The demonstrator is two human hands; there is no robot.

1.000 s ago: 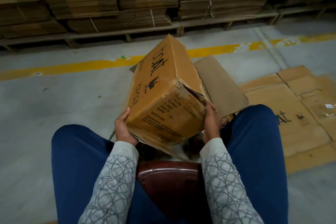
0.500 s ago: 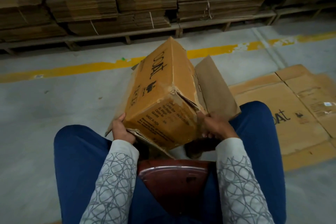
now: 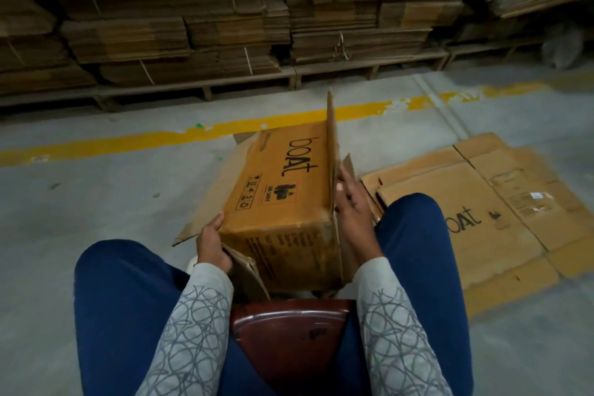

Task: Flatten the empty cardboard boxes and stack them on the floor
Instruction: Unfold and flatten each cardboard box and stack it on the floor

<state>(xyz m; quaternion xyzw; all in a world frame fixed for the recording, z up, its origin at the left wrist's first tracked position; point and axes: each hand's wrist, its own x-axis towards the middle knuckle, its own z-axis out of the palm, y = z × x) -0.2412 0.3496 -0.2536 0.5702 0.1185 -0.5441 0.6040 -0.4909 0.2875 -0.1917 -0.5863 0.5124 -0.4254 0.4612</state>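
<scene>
Brown printed cardboard box (image 3: 283, 199) held low between the knees, above the grey concrete floor (image 3: 96, 219) and just beyond a dark red chair seat (image 3: 289, 328). Long axis directed away from the body, far end toward the yellow painted floor line (image 3: 144, 141); "boat" face upward, lettering running along that axis. Long side flap (image 3: 331, 138) standing upright along the right edge. Left hand (image 3: 210, 244) curled round the near left corner, thumb on the top face. Right hand (image 3: 352, 212) laid flat against the right side, fingers straight. Flattened brown cardboard box (image 3: 482, 219) lying on the floor just right of the right knee. Behind: bundles of flat cardboard (image 3: 193, 26) on wooden pallets (image 3: 369, 64).
</scene>
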